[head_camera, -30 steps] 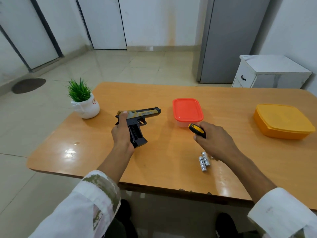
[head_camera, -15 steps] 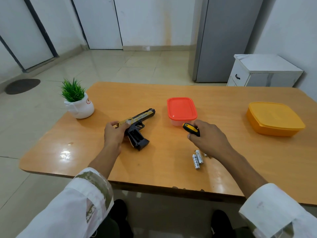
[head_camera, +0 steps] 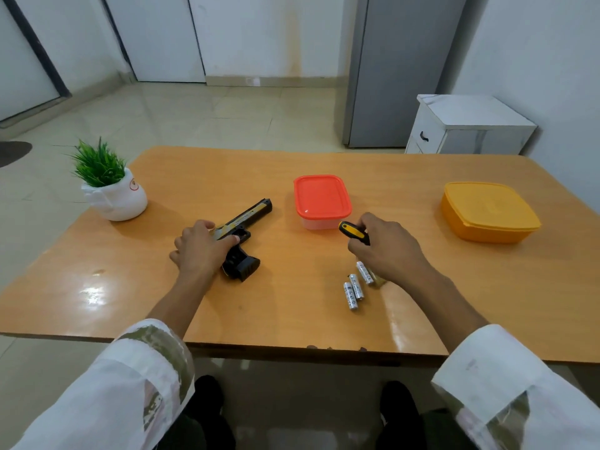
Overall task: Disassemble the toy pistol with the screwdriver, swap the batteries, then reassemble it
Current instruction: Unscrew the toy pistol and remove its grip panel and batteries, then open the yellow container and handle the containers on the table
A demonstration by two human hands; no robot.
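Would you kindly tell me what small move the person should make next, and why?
Probably bring the screwdriver across to the grip of the toy pistol. The left hand holds the toy pistol flat on the table, the right hand grips the screwdriver apart from it, and the batteries lie loose beside that hand. No screw is visible from here.
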